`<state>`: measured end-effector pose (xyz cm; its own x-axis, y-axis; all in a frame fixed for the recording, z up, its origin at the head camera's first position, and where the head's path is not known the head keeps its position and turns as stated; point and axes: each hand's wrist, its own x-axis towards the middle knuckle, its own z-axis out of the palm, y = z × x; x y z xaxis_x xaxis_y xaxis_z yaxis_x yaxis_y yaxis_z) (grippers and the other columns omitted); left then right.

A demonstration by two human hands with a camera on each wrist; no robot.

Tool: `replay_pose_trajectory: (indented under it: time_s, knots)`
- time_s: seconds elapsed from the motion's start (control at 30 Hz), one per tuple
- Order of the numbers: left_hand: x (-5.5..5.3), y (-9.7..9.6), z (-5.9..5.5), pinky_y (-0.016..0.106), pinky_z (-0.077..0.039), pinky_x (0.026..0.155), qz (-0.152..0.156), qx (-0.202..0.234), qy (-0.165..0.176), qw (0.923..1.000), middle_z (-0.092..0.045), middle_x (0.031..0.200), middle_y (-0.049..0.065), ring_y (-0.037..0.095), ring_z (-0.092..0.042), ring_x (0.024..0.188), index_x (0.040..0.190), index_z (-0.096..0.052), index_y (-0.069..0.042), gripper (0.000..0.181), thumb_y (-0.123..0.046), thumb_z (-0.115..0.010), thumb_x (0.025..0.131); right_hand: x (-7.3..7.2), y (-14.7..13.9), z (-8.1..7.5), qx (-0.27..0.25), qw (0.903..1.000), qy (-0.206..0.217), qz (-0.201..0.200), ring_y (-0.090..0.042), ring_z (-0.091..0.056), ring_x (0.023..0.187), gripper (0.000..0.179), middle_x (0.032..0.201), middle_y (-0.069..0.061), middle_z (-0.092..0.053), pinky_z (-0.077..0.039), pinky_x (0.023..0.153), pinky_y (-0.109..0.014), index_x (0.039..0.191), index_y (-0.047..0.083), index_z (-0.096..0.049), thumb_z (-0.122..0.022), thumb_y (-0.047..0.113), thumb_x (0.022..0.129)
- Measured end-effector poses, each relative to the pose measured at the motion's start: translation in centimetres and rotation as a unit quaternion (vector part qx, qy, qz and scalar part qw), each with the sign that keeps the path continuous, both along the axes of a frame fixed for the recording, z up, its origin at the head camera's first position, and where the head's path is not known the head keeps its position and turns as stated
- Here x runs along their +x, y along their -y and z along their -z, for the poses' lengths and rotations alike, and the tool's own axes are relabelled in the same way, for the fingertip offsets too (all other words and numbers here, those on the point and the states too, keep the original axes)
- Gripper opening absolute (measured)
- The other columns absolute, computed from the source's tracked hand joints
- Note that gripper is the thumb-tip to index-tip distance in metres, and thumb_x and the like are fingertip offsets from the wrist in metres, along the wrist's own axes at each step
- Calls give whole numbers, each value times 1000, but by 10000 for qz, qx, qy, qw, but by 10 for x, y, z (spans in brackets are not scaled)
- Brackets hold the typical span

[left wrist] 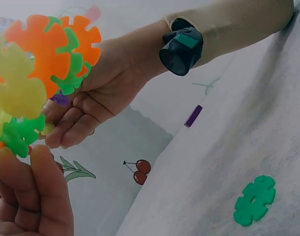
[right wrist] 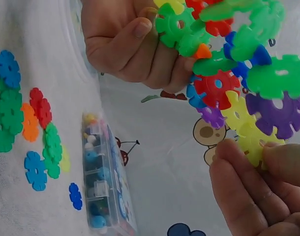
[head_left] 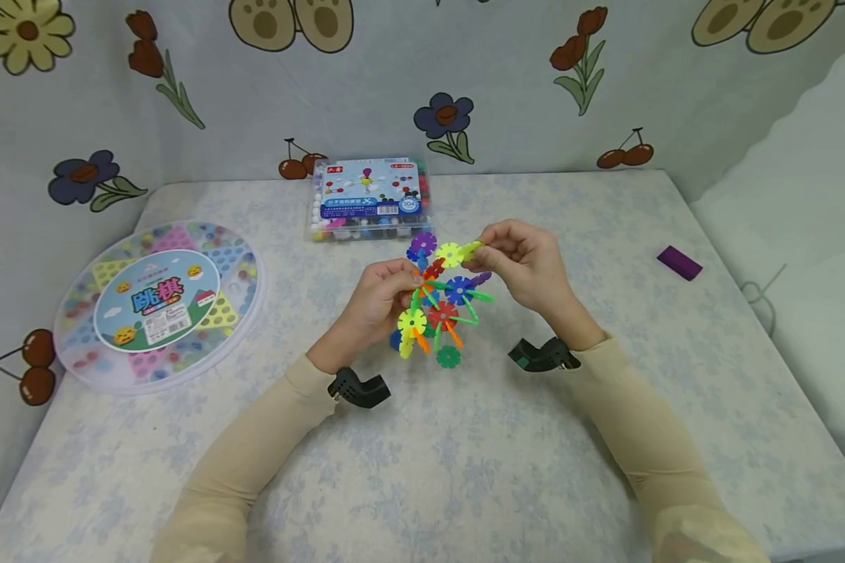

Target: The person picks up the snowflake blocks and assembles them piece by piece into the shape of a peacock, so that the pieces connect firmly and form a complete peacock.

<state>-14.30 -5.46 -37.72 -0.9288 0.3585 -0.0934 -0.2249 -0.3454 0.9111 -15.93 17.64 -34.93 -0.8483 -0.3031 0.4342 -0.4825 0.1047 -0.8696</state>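
Observation:
A many-coloured cluster of interlocked plastic snowflake discs (head_left: pixel 442 316) is held up over the middle of the table. My left hand (head_left: pixel 376 301) grips it from the left, thumb and fingers on the discs near its upper part. My right hand (head_left: pixel 528 262) pinches a yellow snowflake disc (right wrist: pixel 253 142) between thumb and fingertips at the cluster's upper right. Another yellow disc (head_left: pixel 450 254) meets it edge-on, beside a purple one (right wrist: pixel 277 115). In the left wrist view, orange discs (left wrist: pixel 44 51) and green ones partly hide my right fingers.
On the table below lie several loose discs, among them a green one (left wrist: pixel 255 200) and an orange one (right wrist: pixel 30 122). A clear box of coloured balls (head_left: pixel 369 199) stands at the back. At left is a round Chinese checkers set (head_left: pixel 253 313); a purple block (head_left: pixel 679 263) lies at right.

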Motion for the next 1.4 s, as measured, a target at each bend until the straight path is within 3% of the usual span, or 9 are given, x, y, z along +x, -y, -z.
replay_pose_trajectory:
  time_s: [0.2, 0.37, 0.47, 0.6, 0.73, 0.87, 1.2, 1.27, 1.4]
  knots:
    - [1, -3, -1, 19, -30, 49, -193, -61, -142, 9997, -47, 58, -5, 9, -39, 52, 68, -59, -14, 33, -1, -50, 97, 2, -4, -6, 84, 9985, -314, 441, 1, -73, 81, 8, 93, 19, -73, -61, 78, -20, 100, -16, -61, -62, -15, 92]
    - [1, -3, 0, 22, -36, 52, -531, -829, -760, 9922, -51, 59, -6, 11, -44, 55, 73, -61, -9, 24, -3, -56, 96, 2, -11, -11, -848, 9929, 446, 705, -7, -73, 71, 5, 86, 6, -74, -62, 74, -23, 97, -7, -68, -64, -9, 93]
    - [2, -2, 0, 25, -42, 53, -688, -1437, -1529, 9753, -55, 61, -5, 16, -49, 57, 81, -64, 0, 16, -2, -59, 96, 4, -15, -16, -1039, 9846, 1078, 905, -10, -69, 63, 12, 77, 1, -70, -62, 69, -22, 102, 7, -73, -66, 0, 95]
    - [4, -2, 0, 24, -42, 53, -888, -1827, -2526, 9460, -57, 65, 3, 17, -48, 58, 87, -67, 7, 13, -1, -62, 95, 6, -19, -23, -562, 9819, 1499, 1012, -12, -61, 61, 14, 74, 4, -70, -56, 63, -20, 108, 10, -76, -68, 9, 96]
    - [6, -4, 2, 22, -48, 58, -990, -2046, -3250, 9180, -65, 71, 15, 11, -56, 62, 88, -70, 6, 9, 1, -64, 93, 9, -19, -30, -118, 9810, 1698, 931, -14, -63, 62, 17, 79, 4, -74, -56, 64, -22, 109, 5, -76, -70, 13, 96]
    - [6, -5, 4, 24, -54, 64, -1072, -2207, -3754, 8938, -71, 75, 18, 17, -65, 66, 87, -71, 5, 7, 3, -65, 91, 12, -17, -32, 157, 9825, 1630, 890, -13, -66, 61, 20, 81, 5, -75, -58, 64, -22, 110, 0, -76, -69, 13, 96]
    - [5, -4, 6, 24, -53, 61, -1027, -2236, -4112, 8777, -72, 73, 16, 19, -65, 64, 87, -73, 4, 8, 3, -66, 91, 13, -16, -33, 214, 9830, 1555, 951, -14, -63, 55, 17, 75, 4, -74, -58, 59, -25, 103, -1, -77, -69, 12, 96]
    - [4, -3, 5, 24, -54, 61, -985, -2282, -4247, 8705, -72, 74, 15, 20, -66, 64, 88, -73, 4, 8, 3, -66, 91, 13, -17, -34, 388, 9827, 1585, 872, -16, -62, 55, 17, 72, 4, -72, -57, 58, -26, 102, -1, -77, -69, 12, 95]
    - [2, -1, 2, 26, -54, 63, -885, -2486, -4602, 8477, -72, 76, 13, 19, -65, 66, 87, -74, 2, 10, 3, -65, 91, 14, -18, -38, 860, 9797, 1666, 707, -16, -59, 54, 18, 68, 5, -69, -56, 57, -26, 100, -4, -76, -68, 11, 96]
